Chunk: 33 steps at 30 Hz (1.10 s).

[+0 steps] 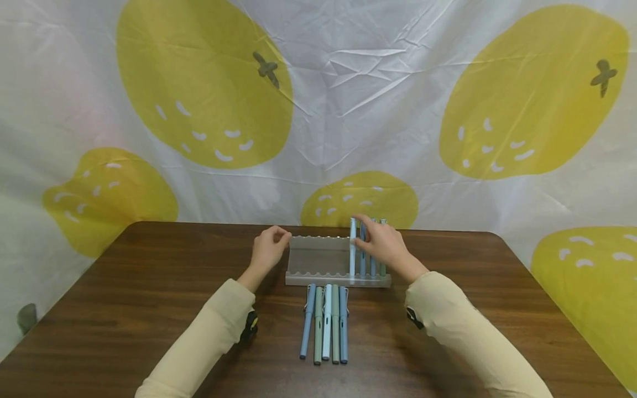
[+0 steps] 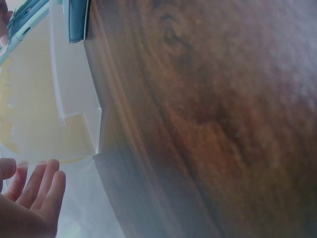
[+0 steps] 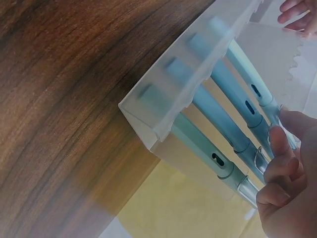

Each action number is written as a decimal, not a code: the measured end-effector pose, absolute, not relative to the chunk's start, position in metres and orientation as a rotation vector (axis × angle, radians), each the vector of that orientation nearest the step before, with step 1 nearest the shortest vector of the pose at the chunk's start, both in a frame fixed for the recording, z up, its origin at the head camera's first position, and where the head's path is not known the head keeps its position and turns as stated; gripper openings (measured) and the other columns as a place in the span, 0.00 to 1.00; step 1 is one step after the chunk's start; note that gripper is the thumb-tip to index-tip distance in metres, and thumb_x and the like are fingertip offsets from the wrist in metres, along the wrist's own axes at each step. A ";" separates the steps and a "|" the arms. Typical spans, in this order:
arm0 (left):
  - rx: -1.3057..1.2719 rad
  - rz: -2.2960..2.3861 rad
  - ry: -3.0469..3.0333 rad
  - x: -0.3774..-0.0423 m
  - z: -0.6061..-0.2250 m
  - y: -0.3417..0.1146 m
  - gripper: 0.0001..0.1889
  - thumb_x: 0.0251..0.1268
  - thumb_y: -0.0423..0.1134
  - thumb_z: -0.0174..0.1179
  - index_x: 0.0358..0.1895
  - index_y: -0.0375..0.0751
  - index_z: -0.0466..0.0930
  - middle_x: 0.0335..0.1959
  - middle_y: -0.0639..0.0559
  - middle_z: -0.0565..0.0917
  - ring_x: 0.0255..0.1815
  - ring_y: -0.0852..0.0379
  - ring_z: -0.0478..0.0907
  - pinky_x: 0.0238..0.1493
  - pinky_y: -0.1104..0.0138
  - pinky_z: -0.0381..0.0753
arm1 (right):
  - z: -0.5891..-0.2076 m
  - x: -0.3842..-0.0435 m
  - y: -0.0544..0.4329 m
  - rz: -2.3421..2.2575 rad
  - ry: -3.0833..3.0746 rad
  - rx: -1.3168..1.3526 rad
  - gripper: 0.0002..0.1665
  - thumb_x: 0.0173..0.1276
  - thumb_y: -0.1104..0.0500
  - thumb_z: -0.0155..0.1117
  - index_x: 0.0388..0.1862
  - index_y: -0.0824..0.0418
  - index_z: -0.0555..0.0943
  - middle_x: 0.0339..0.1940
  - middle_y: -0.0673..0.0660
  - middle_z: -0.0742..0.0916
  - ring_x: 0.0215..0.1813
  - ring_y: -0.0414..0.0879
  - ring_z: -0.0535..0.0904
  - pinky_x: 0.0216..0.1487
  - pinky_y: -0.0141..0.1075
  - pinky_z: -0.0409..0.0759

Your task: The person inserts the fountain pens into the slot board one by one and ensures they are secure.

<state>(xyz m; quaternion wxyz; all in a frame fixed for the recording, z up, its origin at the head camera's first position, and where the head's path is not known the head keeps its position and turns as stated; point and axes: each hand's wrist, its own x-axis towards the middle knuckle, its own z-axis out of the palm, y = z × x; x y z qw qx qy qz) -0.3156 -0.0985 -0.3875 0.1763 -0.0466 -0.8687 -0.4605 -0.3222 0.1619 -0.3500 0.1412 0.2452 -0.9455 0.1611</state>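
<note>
A clear pen rack (image 1: 318, 261) with scalloped edges stands on the table, leaning back. My left hand (image 1: 269, 249) pinches its upper left edge between thumb and fingertips. At the rack's right part, my right hand (image 1: 387, 243) holds a light blue pen (image 1: 353, 255) near its capped end, its lower end in the front ledge. To the right of that pen, two blue pens and a green pen (image 3: 198, 144) stand in neighbouring notches, partly behind the right hand in the head view. The right wrist view shows their lower ends through the frosted ledge.
In front of the rack several pens lie side by side: a blue pen (image 1: 308, 323) at the left, green pens, a light blue pen (image 1: 327, 323) and another blue pen (image 1: 344, 326). Behind the wooden table (image 1: 164, 287) hangs a lemon-print cloth (image 1: 323, 127).
</note>
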 end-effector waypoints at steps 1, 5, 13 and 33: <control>-0.131 -1.303 -2.460 -0.316 -0.388 -0.099 0.09 0.60 0.39 0.55 0.34 0.35 0.79 0.27 0.46 0.82 0.28 0.52 0.79 0.34 0.60 0.74 | -0.350 -0.322 0.162 0.460 -2.731 0.708 0.32 0.59 0.49 0.60 0.62 0.53 0.63 0.13 0.46 0.72 0.10 0.41 0.63 0.09 0.31 0.57; -0.131 -1.297 -2.464 -0.316 -0.388 -0.099 0.09 0.60 0.40 0.55 0.34 0.36 0.79 0.27 0.46 0.82 0.28 0.53 0.79 0.35 0.60 0.74 | -0.350 -0.321 0.164 0.465 -2.713 0.714 0.32 0.60 0.49 0.60 0.62 0.53 0.63 0.13 0.46 0.72 0.10 0.41 0.64 0.09 0.32 0.58; -0.134 -1.302 -2.456 -0.314 -0.386 -0.098 0.09 0.60 0.39 0.55 0.34 0.35 0.79 0.26 0.46 0.82 0.27 0.52 0.79 0.35 0.60 0.74 | -0.350 -0.316 0.171 0.516 -2.590 0.741 0.29 0.60 0.51 0.60 0.59 0.54 0.66 0.13 0.45 0.72 0.11 0.39 0.63 0.10 0.33 0.60; -0.132 -1.294 -2.440 -0.316 -0.388 -0.097 0.09 0.60 0.38 0.56 0.33 0.35 0.78 0.27 0.45 0.82 0.28 0.52 0.80 0.35 0.59 0.73 | -0.376 -0.286 0.185 0.604 -2.524 0.849 0.24 0.58 0.54 0.62 0.54 0.56 0.71 0.14 0.39 0.71 0.10 0.34 0.61 0.10 0.31 0.59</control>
